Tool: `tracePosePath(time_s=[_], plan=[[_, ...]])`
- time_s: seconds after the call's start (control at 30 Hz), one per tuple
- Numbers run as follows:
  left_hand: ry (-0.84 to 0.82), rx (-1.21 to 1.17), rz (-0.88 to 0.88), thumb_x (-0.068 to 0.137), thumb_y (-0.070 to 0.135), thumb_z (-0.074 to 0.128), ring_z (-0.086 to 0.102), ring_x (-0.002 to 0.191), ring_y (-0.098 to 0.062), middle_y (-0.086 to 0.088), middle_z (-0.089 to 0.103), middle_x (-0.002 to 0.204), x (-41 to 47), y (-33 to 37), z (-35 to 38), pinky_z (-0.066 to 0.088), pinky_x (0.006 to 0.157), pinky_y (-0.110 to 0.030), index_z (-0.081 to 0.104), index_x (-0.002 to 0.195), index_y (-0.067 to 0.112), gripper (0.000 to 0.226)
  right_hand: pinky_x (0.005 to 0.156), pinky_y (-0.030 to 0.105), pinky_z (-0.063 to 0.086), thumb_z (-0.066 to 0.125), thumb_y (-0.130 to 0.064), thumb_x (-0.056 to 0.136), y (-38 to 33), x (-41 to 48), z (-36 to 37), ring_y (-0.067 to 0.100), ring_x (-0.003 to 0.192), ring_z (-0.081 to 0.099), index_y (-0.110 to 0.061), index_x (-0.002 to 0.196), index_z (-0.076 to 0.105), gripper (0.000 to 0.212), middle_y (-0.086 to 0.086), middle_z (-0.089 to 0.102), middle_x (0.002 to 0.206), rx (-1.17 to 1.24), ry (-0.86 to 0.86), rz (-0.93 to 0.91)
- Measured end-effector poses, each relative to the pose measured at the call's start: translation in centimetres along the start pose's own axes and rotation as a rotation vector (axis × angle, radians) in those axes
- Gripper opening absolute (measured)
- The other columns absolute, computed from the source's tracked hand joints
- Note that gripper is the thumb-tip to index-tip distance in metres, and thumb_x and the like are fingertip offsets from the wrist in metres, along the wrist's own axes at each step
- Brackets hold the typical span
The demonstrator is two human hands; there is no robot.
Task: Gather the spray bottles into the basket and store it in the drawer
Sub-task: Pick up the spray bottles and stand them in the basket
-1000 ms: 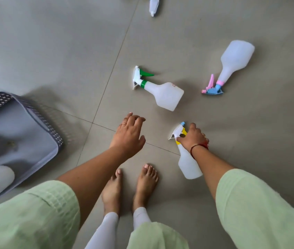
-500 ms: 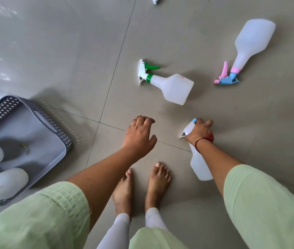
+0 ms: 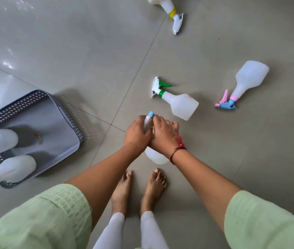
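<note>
Both hands, left hand (image 3: pixel 137 134) and right hand (image 3: pixel 164 134), close around the spray bottle (image 3: pixel 156 156) at its trigger head, right of the basket (image 3: pixel 67 114). Bottle appears empty, light, rigid; the neck likely offers the securest hold.

Both hands cover the middle of the held spray bottle (image 3: pixel 156 156). The top edge cuts off the yellow-collared bottle (image 3: pixel 167 4); the left edge cuts the basket (image 3: pixel 34 99) and its bottles.

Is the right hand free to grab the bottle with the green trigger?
Probably not yet: the right hand and left hand both grip the blue-tipped spray bottle. The green-trigger bottle lies unblocked just beyond.
</note>
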State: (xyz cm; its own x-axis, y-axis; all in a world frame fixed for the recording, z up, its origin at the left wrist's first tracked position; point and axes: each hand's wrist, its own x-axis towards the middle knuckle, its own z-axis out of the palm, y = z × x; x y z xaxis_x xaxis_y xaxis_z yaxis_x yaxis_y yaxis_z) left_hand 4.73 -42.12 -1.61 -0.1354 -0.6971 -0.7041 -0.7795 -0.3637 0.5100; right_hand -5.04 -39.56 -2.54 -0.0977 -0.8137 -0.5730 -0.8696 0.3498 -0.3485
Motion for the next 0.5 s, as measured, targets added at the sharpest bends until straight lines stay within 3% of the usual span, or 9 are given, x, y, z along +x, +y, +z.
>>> tracePosePath(time_s=[0.17,0.27,0.33,0.4,0.47,0.5], plan=[[0.125,0.031,0.075,0.092,0.02,0.051,0.05,0.078,-0.028,-0.014,0.057,0.091,0.6,-0.9,-3.4,0.032,0.064,-0.031,0.052,0.094,0.004,0.016,0.093,0.042,0.034,0.054,-0.03,0.083,-2.6,2.3,-1.2,0.028,0.105,0.056,-0.013,0.109,0.048,0.032,0.005,0.059,0.109,0.017,-0.01,-0.147],[0.204,0.005,0.08,0.094,0.019,0.051,0.046,0.082,-0.028,-0.013,0.054,0.095,0.1,-1.8,-4.5,0.03,0.068,-0.03,0.051,0.1,0.002,0.018,0.088,0.036,0.045,0.067,-0.028,0.08,-2.3,4.5,-3.0,0.019,0.094,0.058,-0.017,0.123,0.049,0.048,0.005,0.054,0.123,0.15,-0.337,-0.188],[0.252,-0.031,0.068,0.095,0.018,0.05,0.048,0.093,-0.032,-0.016,0.055,0.102,-0.6,-2.6,-4.9,0.029,0.072,-0.029,0.051,0.108,0.002,0.021,0.074,0.023,0.045,0.069,-0.018,0.08,-1.1,6.1,-4.8,0.008,0.077,0.055,-0.018,0.127,0.052,0.051,0.007,0.054,0.128,0.229,-0.428,-0.097],[0.291,-0.067,0.052,0.095,0.019,0.049,0.047,0.098,-0.033,-0.017,0.055,0.106,-1.0,-3.6,-5.0,0.028,0.074,-0.028,0.052,0.114,0.003,0.024,0.073,0.02,0.045,0.068,-0.018,0.082,0.6,7.6,-5.9,0.016,0.087,0.058,-0.015,0.13,0.052,0.051,0.012,0.054,0.13,0.249,-0.233,0.059],[0.32,-0.087,0.046,0.095,0.02,0.049,0.048,0.098,-0.032,-0.016,0.054,0.106,-1.1,-4.4,-5.1,0.029,0.074,-0.028,0.052,0.116,0.006,0.026,0.09,0.028,0.044,0.07,-0.032,0.081,2.2,9.4,-6.0,0.029,0.113,0.055,-0.013,0.135,0.045,0.063,0.015,0.047,0.136,0.169,-0.034,0.201],[0.335,-0.11,0.041,0.095,0.021,0.049,0.048,0.095,-0.03,-0.013,0.053,0.104,-1.1,-4.8,-5.1,0.03,0.073,-0.028,0.053,0.117,0.007,0.026,0.095,0.032,0.043,0.07,-0.039,0.08,2.4,10.2,-5.7,0.031,0.118,0.054,-0.013,0.138,0.04,0.071,0.015,0.043,0.139,0.16,-0.016,0.255]])
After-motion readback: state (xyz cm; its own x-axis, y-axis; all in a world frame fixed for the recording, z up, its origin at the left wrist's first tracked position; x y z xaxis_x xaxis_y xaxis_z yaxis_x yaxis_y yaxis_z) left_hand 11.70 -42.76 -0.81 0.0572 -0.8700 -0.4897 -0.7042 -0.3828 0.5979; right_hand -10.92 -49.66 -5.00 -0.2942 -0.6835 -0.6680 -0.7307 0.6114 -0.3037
